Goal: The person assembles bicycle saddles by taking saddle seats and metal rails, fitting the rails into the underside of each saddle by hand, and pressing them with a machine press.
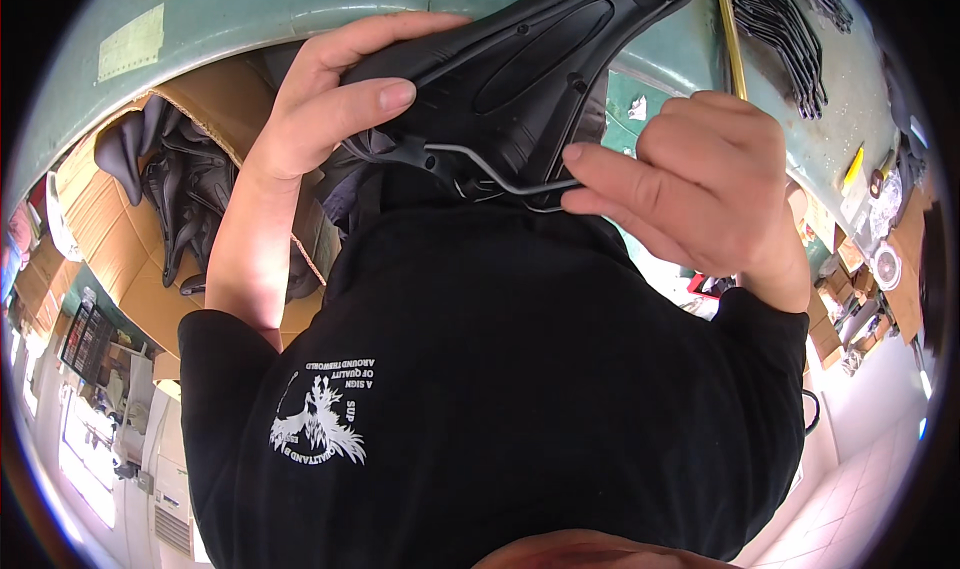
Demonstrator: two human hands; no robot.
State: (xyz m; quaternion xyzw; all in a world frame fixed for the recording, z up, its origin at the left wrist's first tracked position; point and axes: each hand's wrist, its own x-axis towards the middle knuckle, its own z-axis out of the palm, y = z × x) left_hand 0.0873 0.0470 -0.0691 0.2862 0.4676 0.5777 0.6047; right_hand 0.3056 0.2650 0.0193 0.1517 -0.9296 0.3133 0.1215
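A black bicycle saddle (500, 79) lies underside up at the table's edge, close against my body, its narrow nose toward the upper right. My left hand (345, 104) is closed round its wide end, thumb on the underside. With thumb and forefinger my right hand (690, 184) pinches a bent metal saddle rail (485, 164). One end of this rail meets the saddle's wide end beside my left hand; whether it is seated there I cannot tell. A gold-coloured rod (730, 29) runs down behind my right knuckles, and whether my curled fingers hold it is hidden.
On the green tabletop (270, 14), several black bent rails (790, 44) lie in a pile at the far right. An open cardboard box (125, 234) with several black saddles (175, 184) stands at the left. A yellow-handled tool (853, 167) lies near the right edge.
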